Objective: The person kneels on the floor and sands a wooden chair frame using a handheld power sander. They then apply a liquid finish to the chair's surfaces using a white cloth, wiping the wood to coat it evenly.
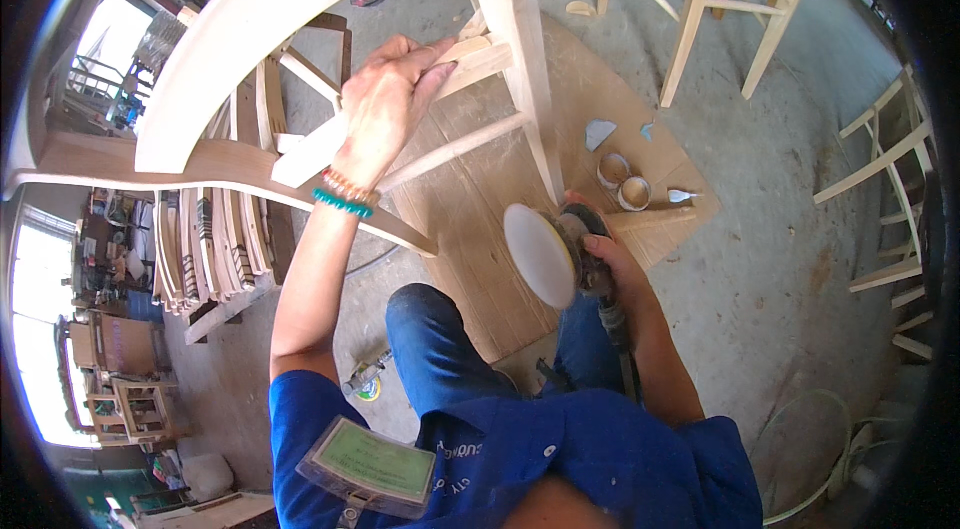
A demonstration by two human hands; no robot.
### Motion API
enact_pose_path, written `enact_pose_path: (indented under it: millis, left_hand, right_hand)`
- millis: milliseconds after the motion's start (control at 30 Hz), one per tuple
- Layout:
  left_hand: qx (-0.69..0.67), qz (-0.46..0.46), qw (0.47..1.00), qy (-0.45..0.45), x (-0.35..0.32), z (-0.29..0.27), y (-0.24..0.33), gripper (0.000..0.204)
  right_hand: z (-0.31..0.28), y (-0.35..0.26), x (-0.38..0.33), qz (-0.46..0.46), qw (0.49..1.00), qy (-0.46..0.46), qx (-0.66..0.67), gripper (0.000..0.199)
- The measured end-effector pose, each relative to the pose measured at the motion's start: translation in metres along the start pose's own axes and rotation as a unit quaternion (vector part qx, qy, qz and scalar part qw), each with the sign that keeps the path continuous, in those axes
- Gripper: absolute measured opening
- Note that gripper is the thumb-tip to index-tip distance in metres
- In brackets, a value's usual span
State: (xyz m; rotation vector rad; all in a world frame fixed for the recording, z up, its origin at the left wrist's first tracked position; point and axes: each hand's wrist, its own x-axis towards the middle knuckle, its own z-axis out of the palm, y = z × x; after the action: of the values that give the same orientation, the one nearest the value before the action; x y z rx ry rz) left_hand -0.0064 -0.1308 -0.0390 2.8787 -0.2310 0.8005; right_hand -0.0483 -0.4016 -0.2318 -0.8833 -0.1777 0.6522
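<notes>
A pale, unpainted wooden chair (518,29) stands tilted in front of me, its broad curved rail (260,4) arching across the upper left. My left hand (388,99) reaches across the frame, thumb and fingers closed over a short seat rail (478,64); the fingertips are partly hidden. Beaded bracelets circle that wrist. In my right hand (612,257) is an orbital sander (545,254), held by its body near my knee. Its round pale pad faces left toward the chair, apart from the wood, and a hose runs down from the tool along my forearm.
Cardboard (465,274) covers the floor under the chair. Two small open tins (634,193) and a putty knife (683,196) lie right of it. Curved wooden parts (205,249) are stacked at left. More chair frames (700,9) stand far right, and a hose (845,429) coils lower right.
</notes>
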Motion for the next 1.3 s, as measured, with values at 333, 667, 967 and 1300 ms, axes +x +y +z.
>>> enact_pose_path:
  millis: [333, 667, 967, 1300]
  left_hand:
    - [0.067, 0.012, 0.996, 0.058, 0.007, 0.031, 0.007, 0.027]
    - [-0.149, -0.049, 0.988, 0.009, 0.01, 0.033, -0.002, 0.027]
    - [-0.209, -0.113, 0.971, -0.035, 0.016, 0.028, -0.002, 0.022]
    - [-0.036, -0.04, 0.993, 0.108, 0.002, 0.038, 0.01, 0.02]
  right_hand:
    - [-0.001, -0.008, -0.005, 0.014, 1.0, 0.012, 0.01, 0.075]
    - [-0.003, -0.006, -0.001, 0.007, 1.0, 0.002, 0.01, 0.077]
    - [0.002, -0.007, 0.002, 0.018, 0.999, 0.002, -0.026, 0.078]
    - [0.0, -0.004, 0.007, 0.021, 0.998, 0.006, -0.054, 0.078]
